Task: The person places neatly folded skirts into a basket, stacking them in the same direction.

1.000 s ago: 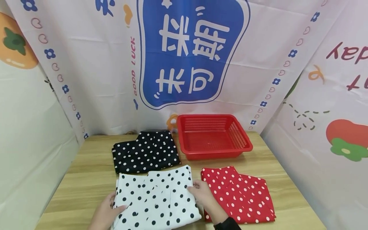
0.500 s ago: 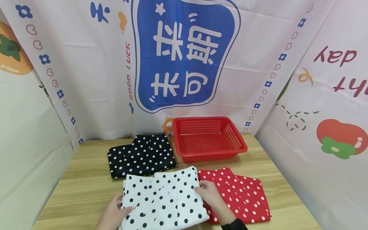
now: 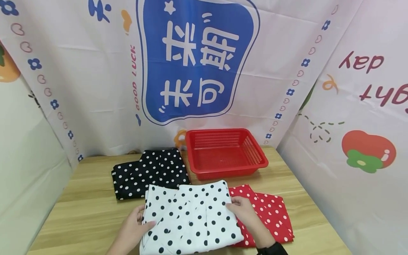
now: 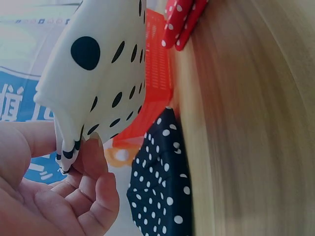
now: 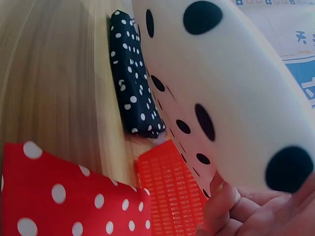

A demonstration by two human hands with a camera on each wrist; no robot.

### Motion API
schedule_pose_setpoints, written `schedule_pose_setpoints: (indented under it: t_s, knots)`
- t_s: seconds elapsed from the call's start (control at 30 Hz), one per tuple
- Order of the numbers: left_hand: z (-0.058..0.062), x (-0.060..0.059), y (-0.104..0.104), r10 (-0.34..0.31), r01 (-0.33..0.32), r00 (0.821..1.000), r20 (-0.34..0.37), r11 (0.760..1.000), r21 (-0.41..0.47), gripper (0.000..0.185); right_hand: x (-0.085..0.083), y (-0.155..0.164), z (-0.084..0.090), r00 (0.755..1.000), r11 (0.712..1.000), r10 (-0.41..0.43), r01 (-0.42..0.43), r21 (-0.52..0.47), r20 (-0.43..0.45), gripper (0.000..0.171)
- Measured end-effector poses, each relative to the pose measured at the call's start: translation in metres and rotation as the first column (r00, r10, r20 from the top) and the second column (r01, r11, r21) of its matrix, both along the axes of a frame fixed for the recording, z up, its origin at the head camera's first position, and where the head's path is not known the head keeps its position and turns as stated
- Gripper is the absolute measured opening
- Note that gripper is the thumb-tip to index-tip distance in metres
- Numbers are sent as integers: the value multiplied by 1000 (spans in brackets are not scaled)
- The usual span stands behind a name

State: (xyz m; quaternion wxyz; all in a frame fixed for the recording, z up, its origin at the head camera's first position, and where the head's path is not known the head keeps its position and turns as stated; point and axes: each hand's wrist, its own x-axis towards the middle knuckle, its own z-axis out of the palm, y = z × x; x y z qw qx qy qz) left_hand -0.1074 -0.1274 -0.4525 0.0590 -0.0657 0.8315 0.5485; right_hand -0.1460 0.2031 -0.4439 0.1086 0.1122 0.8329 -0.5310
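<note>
The white cloth with black dots [image 3: 191, 219] lies folded at the table's [image 3: 79, 212] near edge, and you hold it at both sides: your left hand [image 3: 132, 230] pinches its left edge between thumb and curled fingers, your right hand [image 3: 243, 210] grips its right edge (fingers partly hidden beneath). It overlaps the red dotted cloth [image 3: 274, 216]; the black dotted cloth [image 3: 146, 173] sits just behind. The red basket [image 3: 226, 154] stands open beyond, with bare wood on the left.
</note>
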Motion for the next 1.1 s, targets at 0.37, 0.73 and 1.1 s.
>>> schedule_pose_setpoints:
  t_s: [0.37,0.73,1.1]
  knots:
    - [19,-10,21,-29,30,999,-32,1000,10,64,0,21,14,998,999,-40,41,32,-41,46]
    - [37,-28,45,-84,86,988,-130,996,9,59,-6,43,26,995,994,-89,91,65,-38,45]
    - [38,-49,58,-97,111,986,-139,989,96,54,-11,59,26,990,993,-101,107,56,-95,41]
